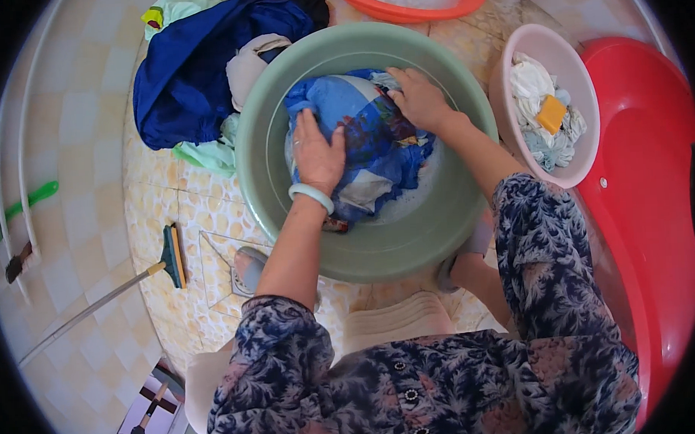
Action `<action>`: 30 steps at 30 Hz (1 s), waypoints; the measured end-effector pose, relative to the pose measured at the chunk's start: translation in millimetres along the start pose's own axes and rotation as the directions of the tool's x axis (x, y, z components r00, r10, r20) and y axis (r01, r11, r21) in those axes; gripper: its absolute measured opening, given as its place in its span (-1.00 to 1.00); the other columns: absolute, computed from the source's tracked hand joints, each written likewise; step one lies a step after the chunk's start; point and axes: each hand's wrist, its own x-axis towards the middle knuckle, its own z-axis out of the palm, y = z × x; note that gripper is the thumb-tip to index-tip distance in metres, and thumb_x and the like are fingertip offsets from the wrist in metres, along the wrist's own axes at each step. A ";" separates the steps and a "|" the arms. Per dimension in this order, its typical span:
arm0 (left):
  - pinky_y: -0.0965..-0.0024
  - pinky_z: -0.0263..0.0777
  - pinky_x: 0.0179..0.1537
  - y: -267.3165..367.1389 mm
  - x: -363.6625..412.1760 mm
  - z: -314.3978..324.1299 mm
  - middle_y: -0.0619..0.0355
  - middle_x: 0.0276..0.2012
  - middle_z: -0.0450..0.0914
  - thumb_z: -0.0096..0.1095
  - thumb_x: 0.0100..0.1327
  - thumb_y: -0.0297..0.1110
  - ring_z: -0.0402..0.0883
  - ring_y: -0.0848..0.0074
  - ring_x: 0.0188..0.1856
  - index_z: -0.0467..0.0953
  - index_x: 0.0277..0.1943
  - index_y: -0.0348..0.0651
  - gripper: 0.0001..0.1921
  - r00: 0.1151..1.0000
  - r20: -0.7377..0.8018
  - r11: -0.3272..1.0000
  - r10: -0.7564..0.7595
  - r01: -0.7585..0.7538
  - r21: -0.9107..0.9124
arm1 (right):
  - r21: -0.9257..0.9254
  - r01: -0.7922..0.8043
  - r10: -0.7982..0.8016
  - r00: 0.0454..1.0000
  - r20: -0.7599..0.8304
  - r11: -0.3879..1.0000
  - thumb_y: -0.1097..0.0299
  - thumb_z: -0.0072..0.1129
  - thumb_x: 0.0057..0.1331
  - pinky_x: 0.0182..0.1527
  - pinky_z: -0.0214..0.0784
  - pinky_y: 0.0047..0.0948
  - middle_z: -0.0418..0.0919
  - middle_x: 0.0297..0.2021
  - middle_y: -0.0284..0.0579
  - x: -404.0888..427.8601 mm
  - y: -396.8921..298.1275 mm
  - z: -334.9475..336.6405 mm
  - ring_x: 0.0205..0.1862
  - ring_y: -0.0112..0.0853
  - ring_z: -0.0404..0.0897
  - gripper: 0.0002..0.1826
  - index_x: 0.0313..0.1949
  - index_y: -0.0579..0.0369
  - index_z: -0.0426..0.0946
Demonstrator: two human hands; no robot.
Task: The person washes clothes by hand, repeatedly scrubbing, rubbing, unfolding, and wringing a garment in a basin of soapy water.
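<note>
In front of me a large green plastic basin (282, 243) holds a bunched wet cloth (358, 126), patterned in blue with white and dark red patches. Pale suds show beside the cloth on the basin's floor. My left hand (318, 154), with a pale bangle (310, 196) at the wrist, lies flat on the cloth's left side, thumb apart from the fingers. At the upper right of the bundle rests my right hand (421, 100), palm down, thumb spread away and fingertips against the fabric. Neither hand shows cloth closed inside it.
Dark blue clothing (184, 78) is heaped left of the basin. A pink basin (589, 131) at right holds pale laundry and an orange soap bar (551, 115), beside a red tub (647, 163). Beyond is an orange basin (472, 8) with suds. A floor squeegee (173, 256) leans at left.
</note>
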 end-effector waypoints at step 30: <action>0.10 0.24 0.04 -5.4 34.4 32.4 -0.16 -0.05 0.46 0.18 0.09 -0.14 0.41 0.06 0.01 0.43 -0.04 -0.32 -0.54 0.997 -0.066 0.989 -0.041 0.049 0.136 | 0.112 -0.438 0.406 0.885 0.230 0.892 0.19 0.14 0.14 -0.10 0.32 -0.22 0.53 -0.22 0.09 -20.8 20.0 54.9 -0.18 -0.09 0.51 -0.68 -0.25 0.17 0.43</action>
